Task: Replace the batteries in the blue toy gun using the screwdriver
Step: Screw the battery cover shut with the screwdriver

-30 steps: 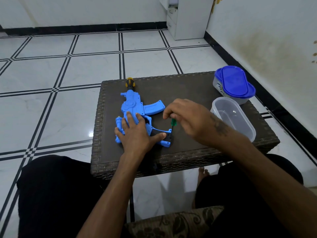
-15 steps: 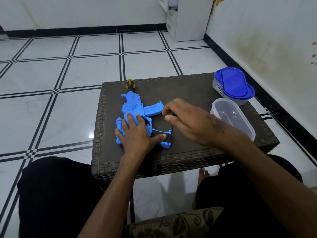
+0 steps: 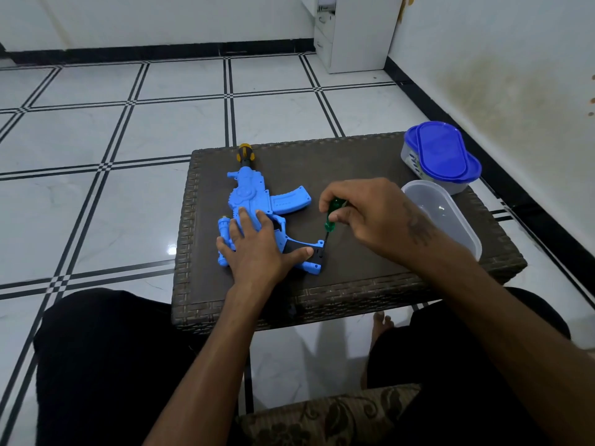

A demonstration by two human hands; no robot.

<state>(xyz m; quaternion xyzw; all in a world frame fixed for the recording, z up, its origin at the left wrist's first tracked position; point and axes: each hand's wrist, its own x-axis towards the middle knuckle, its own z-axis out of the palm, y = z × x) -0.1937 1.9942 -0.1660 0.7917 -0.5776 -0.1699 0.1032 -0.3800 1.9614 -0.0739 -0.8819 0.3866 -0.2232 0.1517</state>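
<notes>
Since half a second ago the right hand (image 3: 363,214) has been lifting a little off the toy, so the green handle of the screwdriver (image 3: 331,217) is showing again below its curled fingers, where it was almost hidden before. The fingers and thumb are pinching that handle near its top, and the thin dark shaft is running down from them to the black butt end of the blue toy gun (image 3: 257,204) — the tip seems to be meeting the plastic there, though the spot is too small and dark to be sure.

The left hand (image 3: 257,249) is lying flat on the gun, fingers straight and spread over the blue body, pressing it against the wicker table (image 3: 354,284). Its thumb is stretching out toward the screwdriver tip and resting on the black grip section, just short of the shaft. Beyond the left fingertips the gun's body is reaching away to a yellow and black muzzle tip near the table's far edge, and its curved blue magazine is sticking out between the two hands.

Past the right hand's knuckles a clear open container (image 3: 447,217) is sitting near the table's edge, and just beyond it a second container with a blue lid (image 3: 441,152) — the two tubs look to be touching or nearly so.
</notes>
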